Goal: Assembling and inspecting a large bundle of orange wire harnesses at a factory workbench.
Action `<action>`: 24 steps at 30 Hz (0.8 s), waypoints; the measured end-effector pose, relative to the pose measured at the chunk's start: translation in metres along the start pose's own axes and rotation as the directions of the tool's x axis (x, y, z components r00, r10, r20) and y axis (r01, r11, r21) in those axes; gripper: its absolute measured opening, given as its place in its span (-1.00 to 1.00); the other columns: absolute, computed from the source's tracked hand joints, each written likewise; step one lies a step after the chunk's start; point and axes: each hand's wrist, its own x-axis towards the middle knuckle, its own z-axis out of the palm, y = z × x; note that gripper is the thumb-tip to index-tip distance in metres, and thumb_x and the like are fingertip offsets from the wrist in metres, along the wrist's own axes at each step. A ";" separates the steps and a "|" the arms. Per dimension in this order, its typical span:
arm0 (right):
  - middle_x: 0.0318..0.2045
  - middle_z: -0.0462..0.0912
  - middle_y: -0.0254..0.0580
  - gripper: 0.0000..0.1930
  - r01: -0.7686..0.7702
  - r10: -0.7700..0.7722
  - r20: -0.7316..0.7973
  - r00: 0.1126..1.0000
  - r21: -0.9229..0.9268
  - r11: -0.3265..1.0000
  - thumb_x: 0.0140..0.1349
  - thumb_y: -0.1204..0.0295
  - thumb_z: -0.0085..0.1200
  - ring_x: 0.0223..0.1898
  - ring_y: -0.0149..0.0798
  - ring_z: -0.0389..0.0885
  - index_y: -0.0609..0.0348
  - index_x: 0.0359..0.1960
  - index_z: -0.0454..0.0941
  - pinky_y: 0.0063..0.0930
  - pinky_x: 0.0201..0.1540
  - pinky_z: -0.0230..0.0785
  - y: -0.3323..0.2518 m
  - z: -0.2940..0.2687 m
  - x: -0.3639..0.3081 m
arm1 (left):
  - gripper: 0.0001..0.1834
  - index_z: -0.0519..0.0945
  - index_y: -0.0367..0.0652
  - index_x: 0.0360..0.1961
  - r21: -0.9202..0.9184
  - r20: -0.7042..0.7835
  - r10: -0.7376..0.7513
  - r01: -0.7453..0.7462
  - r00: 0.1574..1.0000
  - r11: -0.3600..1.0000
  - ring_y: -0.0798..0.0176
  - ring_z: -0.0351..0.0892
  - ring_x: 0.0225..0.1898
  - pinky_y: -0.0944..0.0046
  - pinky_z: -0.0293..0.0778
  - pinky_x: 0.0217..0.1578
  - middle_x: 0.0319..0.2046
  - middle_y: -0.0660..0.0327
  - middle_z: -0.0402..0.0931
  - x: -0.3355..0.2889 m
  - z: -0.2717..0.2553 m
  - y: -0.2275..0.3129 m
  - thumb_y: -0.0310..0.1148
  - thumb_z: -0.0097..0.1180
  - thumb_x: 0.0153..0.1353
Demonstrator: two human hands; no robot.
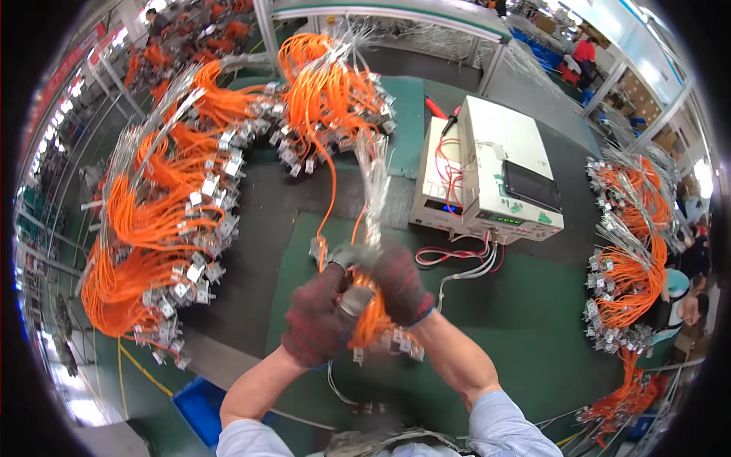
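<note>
Holding a bunch of orange wires tight, the left hand and the right hand meet over the green mat. Both hands wear dark knit gloves. Both are closed around the bunch, the left hand low and the right hand just above it. Small metal plugs hang from the bunch under the hands. A clear plastic bag sticks up from the hands, so this looks like the step where the bunch goes into the bag or gets wrapped.

The white test box sits on the mat, up and to the right of the hands. Red and white leads run from the box toward the hands. Big piles of orange wires lie well to the left of the box, and more piles lie to its right. A blue bin sits far below and left of the box.

Next, I think the hands must keep the wires together and pull the bag smooth without snagging the plugs.
</note>
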 end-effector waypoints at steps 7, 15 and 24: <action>-0.10 0.79 0.06 -0.52 -0.479 0.553 0.332 0.764 0.866 0.143 0.42 0.33 0.19 -0.07 -0.12 0.80 0.37 0.26 0.46 -0.19 0.04 0.69 -0.035 -0.036 -0.005 | -0.44 0.57 -0.22 0.31 -0.041 -0.283 -0.427 0.434 0.859 0.900 0.13 0.67 0.11 0.18 0.51 0.18 0.09 0.03 0.69 0.043 -0.016 -0.091 -0.05 0.20 0.47; -0.27 0.72 -0.07 -0.63 -0.485 0.584 0.282 0.761 0.846 0.224 0.44 0.33 0.11 -0.21 -0.20 0.76 0.38 0.12 0.47 -0.27 0.01 0.61 -0.043 -0.043 -0.007 | -0.42 0.67 -0.20 0.22 0.072 0.155 -0.586 0.583 0.795 0.809 -0.05 0.67 0.15 0.07 0.51 0.20 0.09 -0.06 0.70 0.081 0.052 -0.200 0.03 0.23 0.40; -0.27 0.70 -0.03 -0.36 -0.395 0.575 0.304 0.759 0.918 0.037 0.35 0.30 0.32 -0.38 -0.27 0.67 0.34 0.36 0.35 -0.23 -0.03 0.67 -0.023 -0.036 -0.018 | -0.64 0.71 -0.13 0.05 0.363 -0.350 -0.505 0.612 0.789 0.703 -0.10 0.73 -0.02 -0.11 0.63 0.03 -0.09 -0.07 0.72 0.089 -0.070 -0.297 -0.17 0.27 0.34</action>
